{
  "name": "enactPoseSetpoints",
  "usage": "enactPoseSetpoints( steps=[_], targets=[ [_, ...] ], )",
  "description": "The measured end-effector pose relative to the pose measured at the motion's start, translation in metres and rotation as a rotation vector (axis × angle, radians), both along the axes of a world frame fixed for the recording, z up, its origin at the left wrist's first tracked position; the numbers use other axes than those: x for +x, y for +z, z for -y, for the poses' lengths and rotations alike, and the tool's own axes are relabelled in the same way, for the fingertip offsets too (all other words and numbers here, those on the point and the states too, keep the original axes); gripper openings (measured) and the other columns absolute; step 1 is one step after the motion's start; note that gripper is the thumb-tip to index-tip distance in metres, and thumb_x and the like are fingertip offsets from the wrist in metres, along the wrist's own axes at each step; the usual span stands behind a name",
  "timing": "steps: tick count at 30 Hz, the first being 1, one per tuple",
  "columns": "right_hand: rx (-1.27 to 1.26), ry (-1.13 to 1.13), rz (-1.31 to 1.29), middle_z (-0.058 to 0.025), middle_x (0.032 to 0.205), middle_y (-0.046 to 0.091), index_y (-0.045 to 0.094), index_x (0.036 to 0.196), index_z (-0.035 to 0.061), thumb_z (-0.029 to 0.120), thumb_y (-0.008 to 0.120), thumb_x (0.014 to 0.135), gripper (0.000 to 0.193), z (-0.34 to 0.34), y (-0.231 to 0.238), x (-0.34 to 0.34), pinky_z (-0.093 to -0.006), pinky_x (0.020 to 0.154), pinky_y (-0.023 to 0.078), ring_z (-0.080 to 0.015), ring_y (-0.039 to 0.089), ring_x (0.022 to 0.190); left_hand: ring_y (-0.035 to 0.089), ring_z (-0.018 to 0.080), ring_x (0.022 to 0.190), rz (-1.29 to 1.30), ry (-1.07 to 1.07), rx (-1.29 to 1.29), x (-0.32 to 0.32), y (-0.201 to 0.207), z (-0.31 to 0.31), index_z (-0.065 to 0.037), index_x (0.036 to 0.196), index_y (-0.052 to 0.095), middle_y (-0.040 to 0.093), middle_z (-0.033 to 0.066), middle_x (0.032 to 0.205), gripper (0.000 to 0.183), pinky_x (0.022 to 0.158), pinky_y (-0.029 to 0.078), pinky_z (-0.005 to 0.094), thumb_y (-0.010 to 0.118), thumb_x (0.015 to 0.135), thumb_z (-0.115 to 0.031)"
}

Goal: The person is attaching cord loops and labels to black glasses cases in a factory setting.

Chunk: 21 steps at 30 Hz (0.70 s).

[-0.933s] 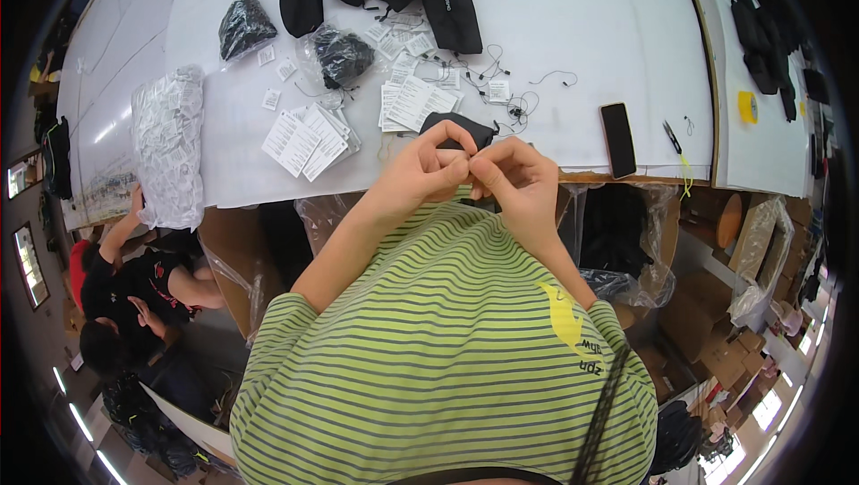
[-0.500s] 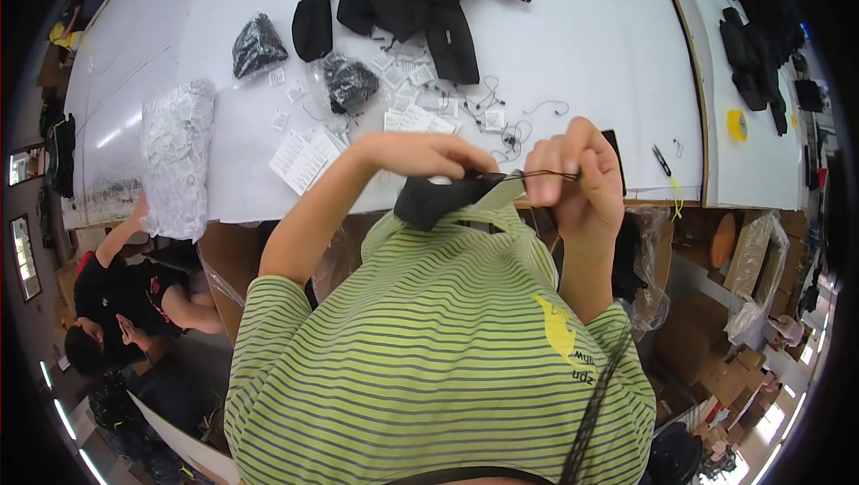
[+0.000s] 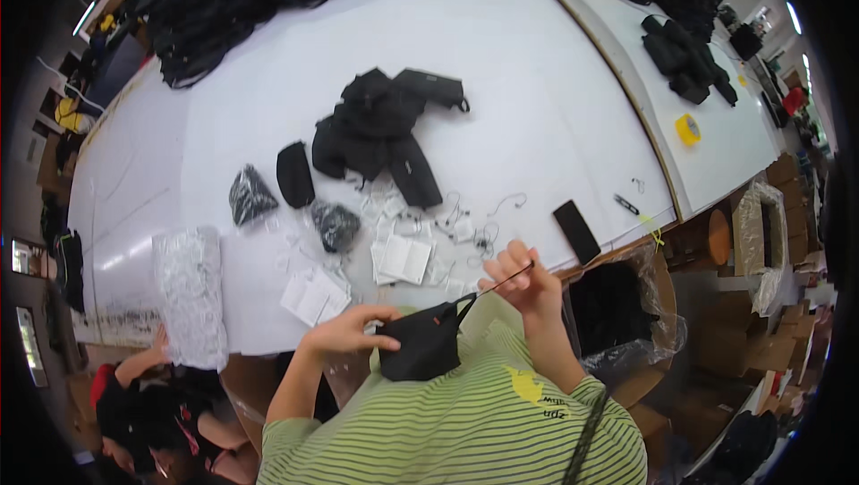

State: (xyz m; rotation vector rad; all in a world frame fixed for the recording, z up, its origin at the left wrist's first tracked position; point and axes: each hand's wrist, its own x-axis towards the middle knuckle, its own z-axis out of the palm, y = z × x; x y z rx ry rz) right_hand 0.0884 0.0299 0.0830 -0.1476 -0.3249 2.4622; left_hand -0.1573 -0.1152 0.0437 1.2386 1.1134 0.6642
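Observation:
My left hand (image 3: 347,331) grips the top of a small black pouch (image 3: 420,344) held in front of my green striped shirt. My right hand (image 3: 522,274) pinches a thin black cord (image 3: 497,285) that runs from the pouch's upper corner, pulled taut up and to the right. Both hands hover just off the near edge of the white table (image 3: 501,100).
On the table lie a black jacket (image 3: 380,127), a black oval pouch (image 3: 294,174), two bagged dark items (image 3: 250,196), white paper cards (image 3: 401,259), small clear bags with cords (image 3: 456,225), a dark phone (image 3: 576,231) and a bubble-wrap stack (image 3: 190,293). A lined cardboard box (image 3: 617,315) stands at right. A person crouches at lower left (image 3: 143,404).
My hands were together at the table edge; now they are apart, the left holding the black pouch and the right drawing its cord out. The view has tilted up over the table.

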Motion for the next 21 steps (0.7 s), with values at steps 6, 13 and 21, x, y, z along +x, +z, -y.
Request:
enactPoseSetpoints(
  steps=[6, 13, 21],
  targets=[
    [-0.041, 0.039, 0.000, 0.0033, 0.064, 0.036, 0.040, 0.076, 0.0123, 0.027, 0.050, 0.093, 0.025, -0.003, 0.008, -0.010, -0.0274, 0.071, 0.035, -0.0116, 0.035, 0.068, 0.052, 0.0075, 0.092, 0.252, 0.102, -0.327, -0.002, -0.003, 0.011, 0.000, 0.115, 0.056, 0.059, -0.0005, 0.100, 0.032, 0.082, 0.044, 0.0250, 0.066, 0.086, -0.011],
    [-0.021, 0.001, 0.005, 0.0032, 0.065, 0.036, 0.041, 0.077, 0.0125, 0.027, 0.050, 0.094, 0.024, -0.011, 0.011, -0.006, -0.0270, 0.072, 0.036, -0.0110, 0.036, 0.068, 0.057, 0.0100, 0.087, 0.235, 0.192, -0.291, 0.000, -0.009, -0.004, 0.004, 0.113, 0.060, 0.062, 0.0021, 0.098, 0.032, 0.076, 0.046, 0.0255, 0.067, 0.083, -0.006],
    [0.346, 0.153, 0.510, -0.0029, 0.088, 0.057, 0.055, 0.102, 0.0075, 0.049, 0.039, 0.096, 0.045, 0.002, -0.041, -0.001, -0.0264, 0.077, 0.044, -0.0125, 0.053, 0.080, 0.060, 0.0127, 0.083, 0.144, 0.508, -0.084, 0.026, 0.001, 0.007, 0.005, 0.105, 0.062, 0.066, 0.0048, 0.094, 0.032, 0.078, 0.045, 0.0258, 0.070, 0.075, -0.003]
  ],
)
